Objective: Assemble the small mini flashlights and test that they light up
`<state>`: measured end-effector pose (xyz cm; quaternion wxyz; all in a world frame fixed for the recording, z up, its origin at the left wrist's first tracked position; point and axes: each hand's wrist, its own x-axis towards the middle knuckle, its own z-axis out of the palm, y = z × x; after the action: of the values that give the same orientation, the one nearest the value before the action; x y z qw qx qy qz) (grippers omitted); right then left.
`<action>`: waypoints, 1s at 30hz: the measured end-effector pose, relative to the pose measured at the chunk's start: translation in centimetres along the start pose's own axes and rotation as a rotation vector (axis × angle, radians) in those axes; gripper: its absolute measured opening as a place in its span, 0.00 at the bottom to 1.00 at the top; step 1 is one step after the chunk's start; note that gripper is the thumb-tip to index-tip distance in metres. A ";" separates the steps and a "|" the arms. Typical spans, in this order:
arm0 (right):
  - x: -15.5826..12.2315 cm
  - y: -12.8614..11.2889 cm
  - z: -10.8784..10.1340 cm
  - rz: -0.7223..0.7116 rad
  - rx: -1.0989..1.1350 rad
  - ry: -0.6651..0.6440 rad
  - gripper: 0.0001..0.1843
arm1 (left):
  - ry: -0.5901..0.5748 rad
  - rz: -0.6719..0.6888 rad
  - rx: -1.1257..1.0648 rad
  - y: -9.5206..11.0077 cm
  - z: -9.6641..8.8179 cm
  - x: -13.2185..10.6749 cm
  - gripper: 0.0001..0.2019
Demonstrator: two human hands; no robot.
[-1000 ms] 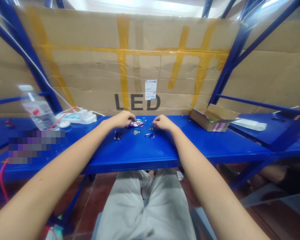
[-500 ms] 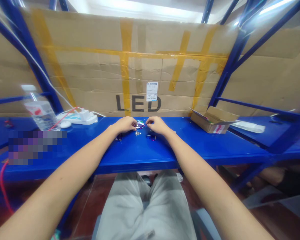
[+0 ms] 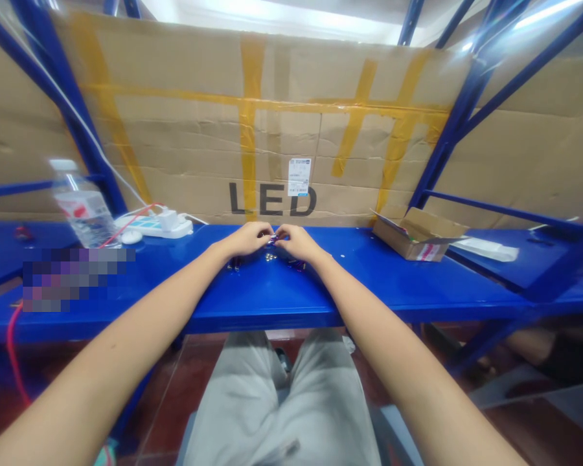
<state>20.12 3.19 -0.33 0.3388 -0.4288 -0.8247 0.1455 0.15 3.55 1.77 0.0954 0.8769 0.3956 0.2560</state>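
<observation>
Both my hands meet at the back middle of the blue metal bench (image 3: 282, 294). My left hand (image 3: 247, 238) is curled, its fingertips pinched on a small purple metal piece (image 3: 273, 240). My right hand (image 3: 295, 241) is curled too and pinches the same piece from the other side. Small silver rings (image 3: 270, 257) lie on the bench just in front of the hands. A dark clip (image 3: 234, 263) lies by my left wrist and a purple clip (image 3: 297, 264) under my right wrist.
A water bottle (image 3: 85, 207) stands at the left, beside a white power strip (image 3: 158, 225) with a red cable. An open cardboard box (image 3: 416, 233) sits at the right. A taped cardboard sheet marked LED (image 3: 272, 129) backs the bench. My legs are under the bench.
My right hand has moved left from the small parts to meet my left hand. Both hands now pinch the purple piece together. The view has shifted slightly.
</observation>
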 end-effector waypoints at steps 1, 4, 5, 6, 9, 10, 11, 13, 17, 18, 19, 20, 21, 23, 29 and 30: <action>0.1 0.2 -0.1 0.033 0.085 0.016 0.07 | 0.011 -0.005 0.006 0.1 0.1 0.0 0.10; 0.2 0.4 -0.4 0.111 0.232 0.045 0.06 | 0.021 -0.021 0.029 0.3 0.3 -0.3 0.10; 0.2 0.3 -0.5 0.119 0.246 0.046 0.06 | 0.012 -0.019 0.030 0.2 0.4 -0.3 0.10; 0.1 0.3 -0.6 0.117 0.251 0.037 0.05 | -0.003 -0.014 0.030 0.2 0.5 -0.4 0.10; 0.0 0.0 -0.7 0.076 0.140 -0.021 0.06 | -0.070 0.000 0.053 0.1 0.6 -0.6 0.10; -0.1 -0.1 -0.7 0.055 0.083 -0.027 0.07 | -0.088 -0.002 0.068 0.1 0.6 -0.6 0.10; -0.1 -0.1 -0.6 0.033 0.028 -0.027 0.07 | -0.102 -0.008 0.079 0.1 0.6 -0.6 0.09; -0.1 -0.2 -0.4 0.001 -0.061 -0.014 0.06 | -0.124 -0.026 0.075 0.2 0.6 -0.7 0.09; 0.1 -0.3 -0.1 -0.044 -0.132 0.033 0.06 | -0.150 -0.066 -0.003 0.2 0.7 -0.6 0.10; 0.1 -0.3 -0.1 -0.056 -0.128 0.052 0.06 | -0.143 -0.073 -0.032 0.2 0.7 -0.6 0.10; 0.1 -0.3 -0.1 -0.066 -0.120 0.072 0.06 | -0.131 -0.079 -0.063 0.2 0.8 -0.6 0.10; 0.1 -0.4 -0.2 -0.073 -0.109 0.091 0.06 | -0.118 -0.083 -0.095 0.1 0.8 -0.6 0.10; 0.1 -0.4 -0.2 -0.075 -0.098 0.107 0.05 | -0.108 -0.086 -0.124 0.1 0.8 -0.5 0.10; 0.1 -0.4 -0.4 -0.074 -0.075 0.133 0.04 | -0.099 -0.089 -0.161 0.1 0.8 -0.5 0.09; -0.2 0.0 -0.8 -0.024 -0.040 0.162 0.03 | -0.125 -0.106 -0.145 -0.3 0.2 -0.8 0.14; -0.3 0.0 -0.9 -0.016 -0.046 0.156 0.03 | -0.149 -0.110 -0.132 -0.5 0.0 -0.8 0.14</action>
<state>20.82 2.95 0.18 0.3931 -0.4401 -0.8023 0.0900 -0.60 3.27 1.24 0.1961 0.8623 0.4170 0.2102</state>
